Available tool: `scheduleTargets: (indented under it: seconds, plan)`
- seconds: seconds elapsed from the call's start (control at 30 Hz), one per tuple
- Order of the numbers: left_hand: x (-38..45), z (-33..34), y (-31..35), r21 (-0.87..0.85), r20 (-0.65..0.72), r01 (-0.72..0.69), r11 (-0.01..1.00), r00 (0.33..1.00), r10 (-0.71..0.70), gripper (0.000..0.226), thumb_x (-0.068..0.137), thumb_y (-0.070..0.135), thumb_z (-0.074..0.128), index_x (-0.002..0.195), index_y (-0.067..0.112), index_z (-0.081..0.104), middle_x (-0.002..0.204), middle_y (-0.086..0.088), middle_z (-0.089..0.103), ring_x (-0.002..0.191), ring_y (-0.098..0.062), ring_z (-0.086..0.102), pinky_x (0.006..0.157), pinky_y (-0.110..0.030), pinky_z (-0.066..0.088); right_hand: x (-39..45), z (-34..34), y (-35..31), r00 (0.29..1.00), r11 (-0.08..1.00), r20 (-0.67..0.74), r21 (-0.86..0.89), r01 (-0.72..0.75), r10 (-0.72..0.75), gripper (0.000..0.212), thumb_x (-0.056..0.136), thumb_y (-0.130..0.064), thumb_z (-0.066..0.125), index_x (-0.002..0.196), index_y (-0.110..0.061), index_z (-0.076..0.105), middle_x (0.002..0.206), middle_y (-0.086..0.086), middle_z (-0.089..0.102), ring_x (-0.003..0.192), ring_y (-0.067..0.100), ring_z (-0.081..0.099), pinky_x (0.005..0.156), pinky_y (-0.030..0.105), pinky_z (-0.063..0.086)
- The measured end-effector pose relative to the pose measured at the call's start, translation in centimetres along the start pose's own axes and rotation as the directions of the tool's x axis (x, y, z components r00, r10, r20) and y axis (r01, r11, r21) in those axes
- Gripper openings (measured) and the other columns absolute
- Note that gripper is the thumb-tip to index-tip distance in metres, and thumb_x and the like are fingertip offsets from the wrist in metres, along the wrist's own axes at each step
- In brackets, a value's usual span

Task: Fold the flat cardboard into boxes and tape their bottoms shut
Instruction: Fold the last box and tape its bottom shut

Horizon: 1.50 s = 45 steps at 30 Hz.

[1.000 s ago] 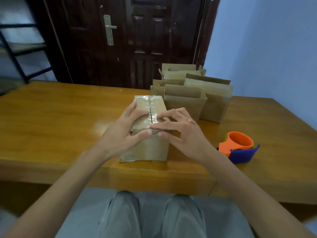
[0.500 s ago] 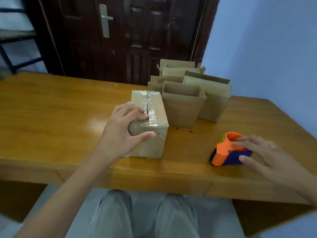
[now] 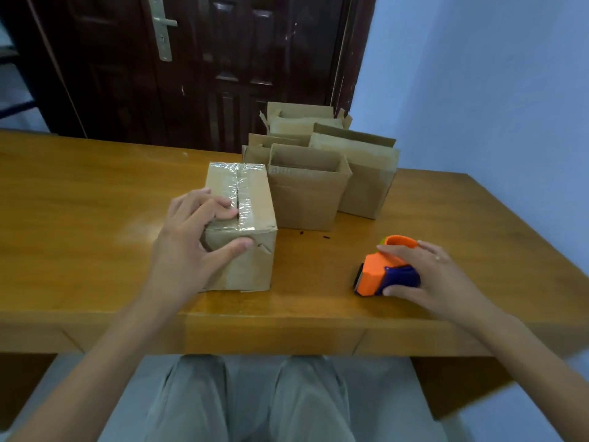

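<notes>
A small cardboard box [image 3: 255,199] stands bottom-up on the wooden table [image 3: 79,202], with clear tape along its centre seam. My left hand [image 3: 191,240] grips its near left corner, fingers on top and thumb on the front face. To the right lies an orange and purple tape dispenser [image 3: 381,272]. My right hand [image 3: 427,275] wraps around the dispenser, fingers over its orange top and thumb under its purple side.
Several folded open-topped boxes [image 3: 306,193] stand in a cluster behind the taped box, reaching to the table's far edge. A dark wooden door [image 3: 197,68] is behind the table and a blue wall [image 3: 478,90] to the right. My knees show below the near edge.
My right hand left the taped box, reached right and closed around the tape dispenser. My left hand stayed on the box.
</notes>
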State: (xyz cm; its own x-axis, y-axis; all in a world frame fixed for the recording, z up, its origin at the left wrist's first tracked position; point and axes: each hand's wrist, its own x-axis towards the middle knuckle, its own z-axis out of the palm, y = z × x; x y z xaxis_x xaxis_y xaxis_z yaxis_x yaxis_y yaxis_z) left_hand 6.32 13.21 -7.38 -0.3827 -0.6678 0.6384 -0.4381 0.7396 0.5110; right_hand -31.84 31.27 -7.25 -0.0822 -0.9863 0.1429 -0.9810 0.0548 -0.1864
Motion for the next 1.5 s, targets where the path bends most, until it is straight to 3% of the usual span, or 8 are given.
scheduleTargets:
  seconds: [0.17,0.27,0.37,0.47,0.6,0.73,1.17,1.5]
  plan:
    - [-0.1,0.0,0.3,0.002,0.000,0.008,1.000,1.000,-0.008,0.059,0.080,0.066,0.069,0.117,0.021,0.069,0.132,0.009,0.060,0.140,-0.021,0.042,0.100,-0.038,0.044,0.5,-0.8,-1.9,1.000,0.994,0.012,0.107,0.020,-0.021,0.075,0.081,-0.046,0.083,0.143,-0.056,0.042,0.135,-0.029,0.052,0.124,-0.004,0.041,0.105,0.029,0.035]
    - [0.3,-0.9,0.7,0.020,0.072,0.044,0.999,0.996,-0.045,0.060,0.081,0.073,0.064,0.118,0.026,0.067,0.129,0.016,0.057,0.136,-0.014,0.041,0.095,-0.038,0.047,0.9,-2.2,-4.1,0.996,0.989,-0.044,0.124,0.083,-0.078,0.076,0.076,-0.056,0.077,0.142,-0.061,0.039,0.131,-0.037,0.046,0.113,0.005,0.050,0.095,0.028,0.040]
    - [1.5,-2.8,1.4,0.010,0.174,0.062,0.998,0.983,-0.062,0.054,0.088,0.077,0.053,0.115,0.033,0.068,0.122,0.022,0.058,0.126,-0.006,0.043,0.098,-0.039,0.050,1.9,-5.3,-8.0,0.972,0.973,-0.158,0.124,0.194,-0.174,0.075,0.074,-0.065,0.069,0.144,-0.055,0.043,0.118,-0.045,0.045,0.097,-0.003,0.052,0.084,0.011,0.036]
    - [2.4,-4.8,2.7,-0.064,0.153,0.022,0.998,0.988,-0.012,0.045,0.098,0.067,0.051,0.118,0.033,0.071,0.122,0.023,0.064,0.127,-0.004,0.050,0.107,-0.043,0.047,3.6,-8.9,-12.0,0.946,0.926,-0.175,0.217,0.309,-0.275,0.071,0.075,-0.064,0.070,0.142,-0.050,0.049,0.118,-0.042,0.054,0.109,-0.016,0.053,0.088,0.001,0.038]
    - [3.1,-7.6,5.5,-0.227,0.126,0.053,0.972,0.992,-0.024,0.031,0.102,0.053,0.058,0.117,0.032,0.075,0.116,0.019,0.072,0.117,-0.012,0.063,0.092,-0.033,0.054,6.3,-12.1,-15.6,0.924,0.840,-0.092,0.390,0.377,-0.372,0.069,0.078,-0.057,0.075,0.143,-0.047,0.054,0.126,-0.032,0.066,0.119,-0.003,0.062,0.088,0.012,0.053]
    - [3.9,-9.6,7.6,-0.449,0.292,0.273,0.851,0.945,-0.148,0.023,0.104,0.036,0.059,0.116,0.027,0.076,0.106,0.011,0.077,0.085,-0.013,0.072,0.061,-0.025,0.053,8.9,-13.7,-18.1,0.903,0.831,0.014,0.398,0.390,-0.430,0.067,0.083,-0.063,0.076,0.144,-0.045,0.055,0.124,-0.027,0.068,0.114,0.007,0.067,0.083,0.026,0.062]
    - [3.6,-12.0,6.3,-0.625,0.491,0.548,0.556,0.830,-0.264,0.035,0.096,0.038,0.066,0.118,0.013,0.077,0.112,-0.005,0.078,0.084,-0.013,0.064,0.060,-0.020,0.047,11.9,-14.0,-20.6,0.857,0.793,0.084,0.432,0.429,-0.509,0.047,0.087,-0.044,0.073,0.131,-0.047,0.057,0.116,-0.024,0.071,0.112,0.009,0.068,0.080,0.018,0.057]
    - [3.8,-10.7,6.8,-0.544,0.436,0.587,0.599,0.808,-0.396,0.020,0.098,0.029,0.070,0.105,0.015,0.082,0.099,-0.004,0.081,0.075,-0.009,0.064,0.058,-0.020,0.047,11.6,-13.5,-19.2,0.877,0.811,0.125,0.458,0.364,-0.464,0.049,0.089,-0.051,0.070,0.136,-0.040,0.059,0.119,-0.022,0.070,0.114,0.010,0.067,0.079,0.022,0.059]
